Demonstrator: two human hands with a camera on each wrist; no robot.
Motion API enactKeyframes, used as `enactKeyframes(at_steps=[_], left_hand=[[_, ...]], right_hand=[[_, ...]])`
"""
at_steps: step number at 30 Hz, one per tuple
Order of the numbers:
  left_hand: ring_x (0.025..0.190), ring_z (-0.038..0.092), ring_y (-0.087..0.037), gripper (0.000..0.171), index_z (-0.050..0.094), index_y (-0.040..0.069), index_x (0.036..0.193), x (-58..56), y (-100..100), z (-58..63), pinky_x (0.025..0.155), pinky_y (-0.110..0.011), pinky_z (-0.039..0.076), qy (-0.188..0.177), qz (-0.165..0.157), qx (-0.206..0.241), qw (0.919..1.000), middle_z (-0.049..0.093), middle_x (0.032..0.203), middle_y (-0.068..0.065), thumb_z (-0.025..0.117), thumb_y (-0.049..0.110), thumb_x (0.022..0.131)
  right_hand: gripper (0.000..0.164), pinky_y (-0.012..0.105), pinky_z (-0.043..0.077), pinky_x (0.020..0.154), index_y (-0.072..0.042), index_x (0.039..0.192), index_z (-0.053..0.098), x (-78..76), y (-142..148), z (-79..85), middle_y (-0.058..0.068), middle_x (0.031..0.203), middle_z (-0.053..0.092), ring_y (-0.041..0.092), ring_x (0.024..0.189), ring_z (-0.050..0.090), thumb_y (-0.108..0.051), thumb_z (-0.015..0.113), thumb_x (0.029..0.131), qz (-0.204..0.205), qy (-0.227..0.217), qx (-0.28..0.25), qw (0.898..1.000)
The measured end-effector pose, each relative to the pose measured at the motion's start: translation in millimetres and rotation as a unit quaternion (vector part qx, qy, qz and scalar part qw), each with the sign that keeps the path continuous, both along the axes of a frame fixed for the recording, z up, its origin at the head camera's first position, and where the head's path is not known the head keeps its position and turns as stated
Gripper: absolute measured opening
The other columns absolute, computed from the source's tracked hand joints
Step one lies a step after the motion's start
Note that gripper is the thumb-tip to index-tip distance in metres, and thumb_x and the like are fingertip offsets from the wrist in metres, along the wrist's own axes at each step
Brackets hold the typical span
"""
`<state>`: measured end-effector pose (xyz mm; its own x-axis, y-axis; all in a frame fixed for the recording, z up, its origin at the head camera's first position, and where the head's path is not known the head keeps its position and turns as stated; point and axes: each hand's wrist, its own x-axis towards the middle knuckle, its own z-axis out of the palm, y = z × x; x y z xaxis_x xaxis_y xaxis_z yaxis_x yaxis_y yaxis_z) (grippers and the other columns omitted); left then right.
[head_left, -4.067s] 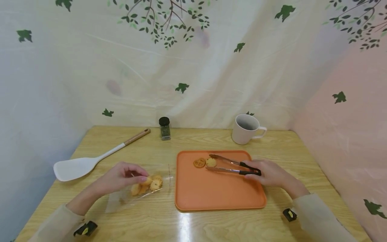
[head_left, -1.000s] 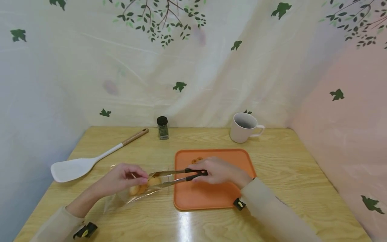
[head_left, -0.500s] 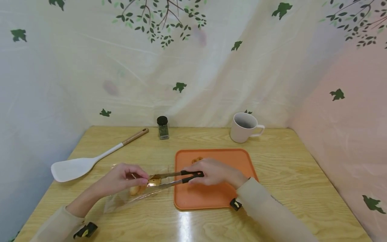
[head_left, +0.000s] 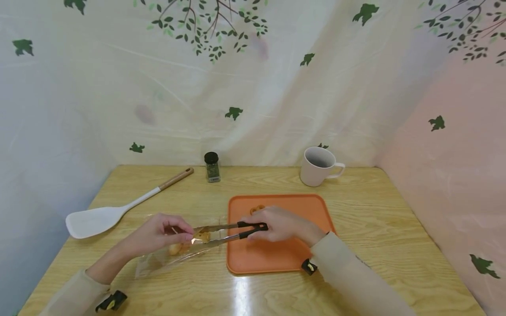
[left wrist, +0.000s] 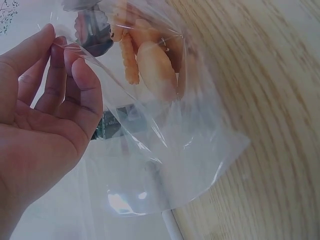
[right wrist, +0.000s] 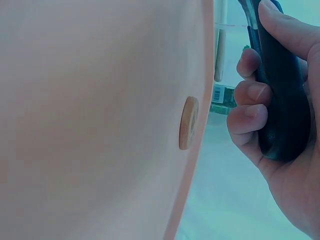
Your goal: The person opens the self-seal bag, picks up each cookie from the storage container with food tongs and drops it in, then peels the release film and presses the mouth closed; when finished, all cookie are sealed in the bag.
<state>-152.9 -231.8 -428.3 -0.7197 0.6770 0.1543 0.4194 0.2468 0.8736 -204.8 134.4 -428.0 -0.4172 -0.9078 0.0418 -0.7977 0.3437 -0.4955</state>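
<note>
Over grained wood, hands with metal tongs, crinkled bag, rounded cookies

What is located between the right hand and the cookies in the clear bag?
The tongs: in the head view, they reach from the right hand, over part of the orange tray, to the cookies in the clear bag.
</note>
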Motion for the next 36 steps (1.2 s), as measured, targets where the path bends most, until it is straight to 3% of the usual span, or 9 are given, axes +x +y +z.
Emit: enactKeyframes(at_steps=[8, 16, 22, 27, 32, 36], left_hand=[[0.075, 0.068, -0.022, 0.013, 0.075, 0.002, 0.107, 0.3, 1, 0.9, 0.061, -0.035, 0.057, 0.003, 0.011, -0.01, 0.9999, 0.074, 0.096, -0.01, 0.067, 0.007, 0.099], [0.079, 0.069, -0.022, 0.013, 0.074, 0.001, 0.108, -3.7, -2, -1.2, 0.065, -0.035, 0.058, -0.017, 0.01, -0.008, 0.9998, 0.073, 0.099, -0.015, 0.067, 0.007, 0.099], [0.076, 0.066, -0.023, 0.013, 0.075, 0.003, 0.107, -6.1, -5, -4.1, 0.063, -0.034, 0.057, -0.02, 0.018, -0.019, 0.9995, 0.073, 0.098, -0.014, 0.068, 0.011, 0.099], [0.074, 0.065, -0.026, 0.014, 0.075, 0.004, 0.107, -6.8, -7, -5.1, 0.061, -0.033, 0.056, -0.015, 0.021, -0.025, 0.9994, 0.073, 0.098, -0.013, 0.068, 0.012, 0.099], [0.074, 0.064, -0.027, 0.014, 0.075, 0.004, 0.109, -7.2, -7, -6.0, 0.062, -0.033, 0.056, -0.016, 0.018, -0.025, 0.9994, 0.073, 0.099, -0.014, 0.067, 0.012, 0.099], [0.075, 0.066, -0.025, 0.015, 0.075, 0.004, 0.109, -7.4, -6, -6.1, 0.063, -0.033, 0.056, -0.019, 0.024, -0.03, 0.9991, 0.074, 0.099, -0.012, 0.068, 0.013, 0.099]], right_hand=[[0.045, 0.018, 0.04, 0.057, -0.019, 0.142, 0.06, 3.0, 14, 5.3, -0.014, 0.086, 0.061, 0.002, 0.061, 0.048, -0.037, 0.064, 0.101, -0.033, -0.024, -0.005, 0.999], [0.05, 0.018, 0.036, 0.056, -0.011, 0.142, 0.06, 8.4, 34, 10.7, -0.013, 0.079, 0.055, 0.001, 0.062, 0.041, -0.037, 0.066, 0.1, -0.035, 0.041, -0.008, 0.999], [0.05, 0.018, 0.032, 0.056, -0.006, 0.139, 0.062, 13.3, 54, 20.8, -0.011, 0.081, 0.054, 0.002, 0.061, 0.038, -0.033, 0.07, 0.098, -0.046, 0.069, -0.039, 0.996], [0.051, 0.019, 0.033, 0.053, -0.009, 0.14, 0.061, 12.2, 78, 25.0, -0.01, 0.086, 0.059, 0.001, 0.059, 0.038, -0.036, 0.07, 0.098, -0.081, 0.078, -0.036, 0.993], [0.052, 0.02, 0.034, 0.051, -0.012, 0.141, 0.061, 9.9, 102, 23.6, -0.014, 0.077, 0.051, 0.0, 0.055, 0.036, -0.04, 0.069, 0.098, -0.127, 0.064, -0.012, 0.99], [0.054, 0.02, 0.034, 0.052, -0.01, 0.143, 0.06, 9.6, 115, 18.9, -0.014, 0.078, 0.05, 0.001, 0.056, 0.036, -0.039, 0.07, 0.098, -0.148, 0.08, -0.003, 0.986]])
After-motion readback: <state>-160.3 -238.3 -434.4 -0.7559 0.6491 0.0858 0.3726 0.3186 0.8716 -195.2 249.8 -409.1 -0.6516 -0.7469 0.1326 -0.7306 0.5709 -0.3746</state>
